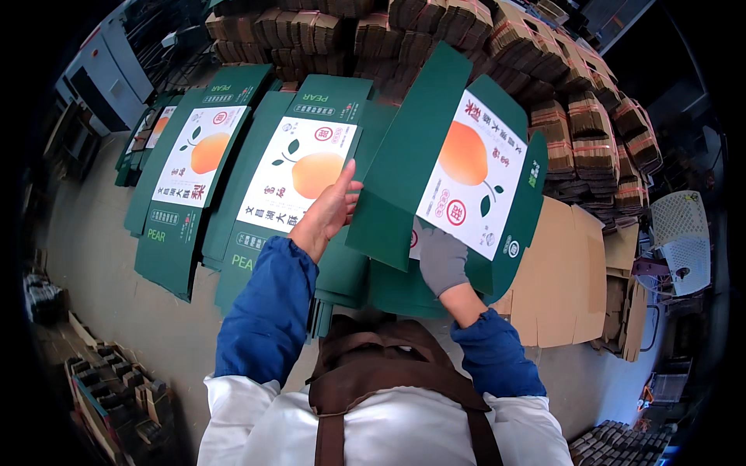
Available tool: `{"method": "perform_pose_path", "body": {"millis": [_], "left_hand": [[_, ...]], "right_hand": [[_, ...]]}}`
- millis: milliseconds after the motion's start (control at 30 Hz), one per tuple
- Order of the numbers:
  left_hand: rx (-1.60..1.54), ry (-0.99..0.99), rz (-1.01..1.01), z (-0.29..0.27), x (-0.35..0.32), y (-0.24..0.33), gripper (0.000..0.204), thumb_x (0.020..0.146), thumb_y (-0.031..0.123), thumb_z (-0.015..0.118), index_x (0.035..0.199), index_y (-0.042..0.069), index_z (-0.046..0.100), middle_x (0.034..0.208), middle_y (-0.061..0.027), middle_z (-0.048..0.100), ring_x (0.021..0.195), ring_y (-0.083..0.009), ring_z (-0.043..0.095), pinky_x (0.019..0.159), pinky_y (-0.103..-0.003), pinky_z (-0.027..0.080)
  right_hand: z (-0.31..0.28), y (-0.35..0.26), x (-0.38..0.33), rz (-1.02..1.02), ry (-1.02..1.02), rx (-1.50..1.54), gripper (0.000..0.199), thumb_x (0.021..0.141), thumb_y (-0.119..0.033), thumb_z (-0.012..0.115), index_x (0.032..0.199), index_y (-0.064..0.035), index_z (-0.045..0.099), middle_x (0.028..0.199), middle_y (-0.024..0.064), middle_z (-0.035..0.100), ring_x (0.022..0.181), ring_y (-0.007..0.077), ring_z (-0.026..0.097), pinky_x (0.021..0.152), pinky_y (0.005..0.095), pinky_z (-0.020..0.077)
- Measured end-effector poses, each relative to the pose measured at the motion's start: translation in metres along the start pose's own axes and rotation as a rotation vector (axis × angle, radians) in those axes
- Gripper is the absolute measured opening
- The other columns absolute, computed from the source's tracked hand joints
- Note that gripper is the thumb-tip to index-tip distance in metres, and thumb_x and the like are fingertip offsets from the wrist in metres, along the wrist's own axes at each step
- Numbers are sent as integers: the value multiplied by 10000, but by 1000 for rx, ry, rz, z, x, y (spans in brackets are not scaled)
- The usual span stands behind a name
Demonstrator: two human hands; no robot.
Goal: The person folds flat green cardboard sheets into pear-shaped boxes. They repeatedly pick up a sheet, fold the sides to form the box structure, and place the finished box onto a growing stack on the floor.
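Both hands are lifting a stiff green carton [451,167] — bare left hand [332,208] pinching its edge, gloved right hand [441,260] gripping underneath; flat cartons [291,175] are lying just left.

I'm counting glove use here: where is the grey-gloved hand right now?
In the head view, the gloved right hand is right of centre, under the raised green carton, with plain brown cardboard sheets to its right.

Grey concrete floor [101,256], bundled brown cardboard stacks [575,101], possibly daylight.
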State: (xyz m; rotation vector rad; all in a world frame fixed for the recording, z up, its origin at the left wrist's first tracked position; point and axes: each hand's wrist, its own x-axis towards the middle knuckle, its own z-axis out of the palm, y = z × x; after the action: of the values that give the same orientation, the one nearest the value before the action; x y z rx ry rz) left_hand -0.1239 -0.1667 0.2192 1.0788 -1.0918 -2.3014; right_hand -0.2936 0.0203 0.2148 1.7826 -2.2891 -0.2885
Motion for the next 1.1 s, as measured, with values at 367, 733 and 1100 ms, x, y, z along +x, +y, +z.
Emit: {"method": "perform_pose_path", "body": {"millis": [367,733,1100], "left_hand": [[117,307,47,-38,-29,-104,170,871,-77,590,990,-4,494,820,-39,609,731,-88,581,634,-215,491],[188,424,1,-8,-65,-102,165,870,-49,601,956,14,475,841,5,574,775,-39,535,654,-196,419],[405,637,-78,-63,-35,-138,225,853,-4,630,1045,5,512,870,-99,608,781,-184,607,721,-303,482]], "right_hand": [[70,56,123,-33,-344,870,447,932,-458,507,1193,-106,595,892,142,695,872,333,665,779,421,511],[196,100,413,456,-666,1223,420,943,-472,557,911,-55,581,718,21,542,531,115,486,534,296,491],[198,94,392,50,-8,1122,390,935,-284,613,1150,40,586,1063,88,655,954,147,579,852,285,440]]}}
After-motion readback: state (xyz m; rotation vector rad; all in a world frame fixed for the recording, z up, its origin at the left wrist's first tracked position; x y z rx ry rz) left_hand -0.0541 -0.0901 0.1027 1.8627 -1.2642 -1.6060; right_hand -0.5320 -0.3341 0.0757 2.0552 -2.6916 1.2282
